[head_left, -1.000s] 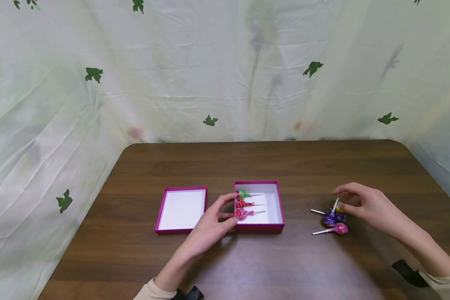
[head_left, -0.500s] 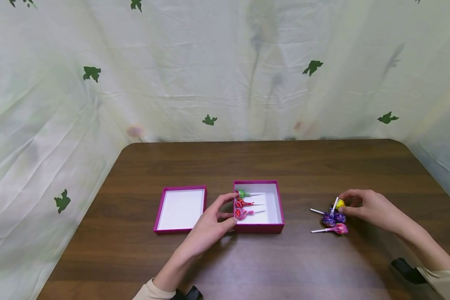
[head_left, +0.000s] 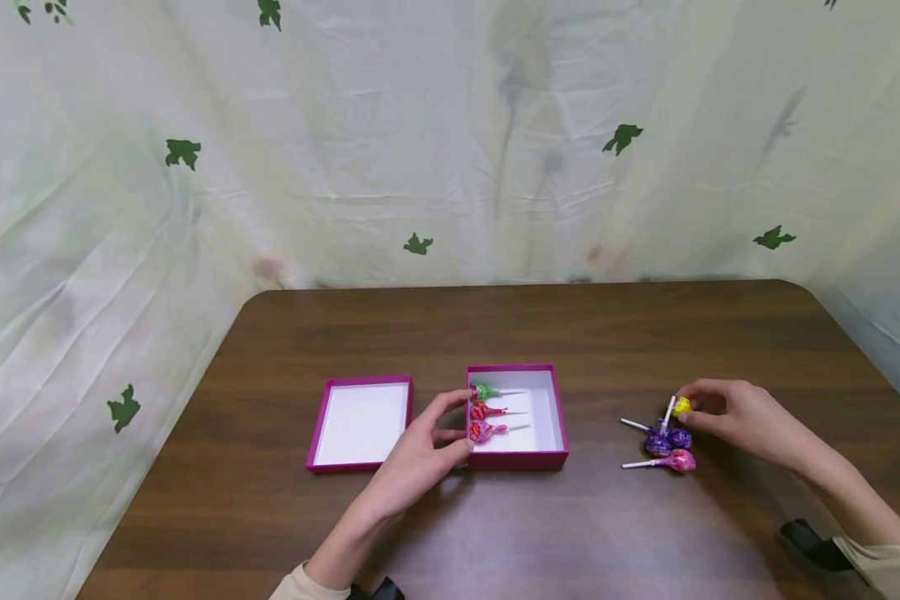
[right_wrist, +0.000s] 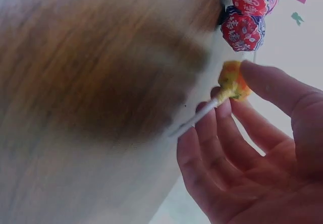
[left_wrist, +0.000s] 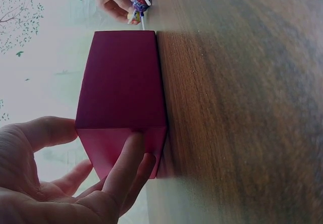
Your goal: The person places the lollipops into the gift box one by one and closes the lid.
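Observation:
My left hand [head_left: 420, 458] rests against the left side of an open magenta box [head_left: 517, 461], its fingers touching the rim and front corner. Green [head_left: 484, 390], red [head_left: 482, 410] and pink [head_left: 483, 431] lollipops lie in a column inside, sticks pointing right. Over on the right, my right hand [head_left: 742, 417] pinches the head of a yellow lollipop [right_wrist: 233, 80] between thumb and fingers. Close beside it are purple lollipops [head_left: 657, 443] and a pink lollipop [head_left: 680, 460] on the table. In the left wrist view, the fingers lie fairly straight on the box's side.
The box lid [head_left: 363, 422], white inside with a magenta rim, lies left of the box. Everything stands on a brown wooden table [head_left: 592, 533]. A pale curtain [head_left: 450, 150] with green leaf shapes hangs behind the table's far edge.
My right index finger has closed in toward the thumb at the yellow lollipop, whose head shows more clearly now. The left hand and the box have stayed in place.

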The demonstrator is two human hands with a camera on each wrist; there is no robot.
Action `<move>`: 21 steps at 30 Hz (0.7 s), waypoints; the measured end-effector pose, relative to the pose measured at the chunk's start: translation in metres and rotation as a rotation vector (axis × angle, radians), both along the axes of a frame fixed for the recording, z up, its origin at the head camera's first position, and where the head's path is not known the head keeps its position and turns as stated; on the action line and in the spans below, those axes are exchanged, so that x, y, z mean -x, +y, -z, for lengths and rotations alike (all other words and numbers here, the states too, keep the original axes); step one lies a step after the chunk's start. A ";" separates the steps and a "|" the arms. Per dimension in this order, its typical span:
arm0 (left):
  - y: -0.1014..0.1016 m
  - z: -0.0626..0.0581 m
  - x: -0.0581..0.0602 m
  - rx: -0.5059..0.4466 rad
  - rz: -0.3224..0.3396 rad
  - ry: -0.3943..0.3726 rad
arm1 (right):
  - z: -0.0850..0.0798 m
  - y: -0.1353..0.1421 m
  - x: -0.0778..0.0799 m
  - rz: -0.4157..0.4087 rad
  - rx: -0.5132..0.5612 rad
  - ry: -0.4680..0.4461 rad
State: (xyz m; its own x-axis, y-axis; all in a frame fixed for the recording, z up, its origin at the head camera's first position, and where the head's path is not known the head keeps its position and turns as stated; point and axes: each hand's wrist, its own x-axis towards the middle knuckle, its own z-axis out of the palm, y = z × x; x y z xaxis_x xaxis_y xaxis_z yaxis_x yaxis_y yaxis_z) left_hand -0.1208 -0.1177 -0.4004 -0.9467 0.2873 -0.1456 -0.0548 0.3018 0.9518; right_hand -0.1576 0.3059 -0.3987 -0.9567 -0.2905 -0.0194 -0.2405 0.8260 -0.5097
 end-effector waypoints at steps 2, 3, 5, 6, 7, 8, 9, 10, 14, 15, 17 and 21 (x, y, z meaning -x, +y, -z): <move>0.000 0.000 0.000 0.000 -0.001 -0.002 | -0.002 0.000 -0.001 0.014 0.000 0.018; 0.000 0.000 0.000 -0.001 0.001 -0.001 | -0.002 0.000 -0.002 0.021 -0.002 0.027; 0.000 0.000 0.000 -0.002 0.001 -0.001 | -0.004 0.000 -0.003 0.031 0.002 0.042; 0.000 0.000 0.000 -0.002 0.000 -0.002 | -0.005 0.000 -0.004 0.034 0.007 0.052; 0.000 0.000 0.000 -0.001 -0.001 -0.001 | -0.006 0.000 -0.004 0.038 0.012 0.063; 0.000 0.000 0.000 -0.001 0.000 0.002 | -0.006 -0.001 -0.005 0.041 0.017 0.076; 0.000 0.000 0.000 -0.002 0.000 0.003 | -0.006 -0.001 -0.006 0.049 0.020 0.095; 0.001 0.000 0.000 -0.002 0.000 0.004 | -0.007 -0.001 -0.007 0.057 0.024 0.109; 0.000 0.000 0.000 -0.002 -0.001 0.003 | -0.010 0.000 -0.011 0.095 0.047 0.163; 0.000 0.000 0.000 -0.001 -0.002 0.003 | -0.011 -0.001 -0.012 0.105 0.056 0.176; 0.000 0.000 0.000 0.001 -0.002 0.002 | -0.013 -0.002 -0.013 0.113 0.089 0.195; 0.001 0.000 0.000 0.005 -0.003 0.005 | -0.013 -0.008 -0.016 0.122 0.181 0.265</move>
State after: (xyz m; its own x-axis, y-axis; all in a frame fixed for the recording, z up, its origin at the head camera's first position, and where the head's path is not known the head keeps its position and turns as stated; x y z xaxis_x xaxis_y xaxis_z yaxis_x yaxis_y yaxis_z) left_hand -0.1206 -0.1171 -0.4007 -0.9484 0.2834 -0.1420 -0.0509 0.3060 0.9507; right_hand -0.1421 0.2984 -0.3860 -0.9495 -0.1495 0.2759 -0.2891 0.7588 -0.5836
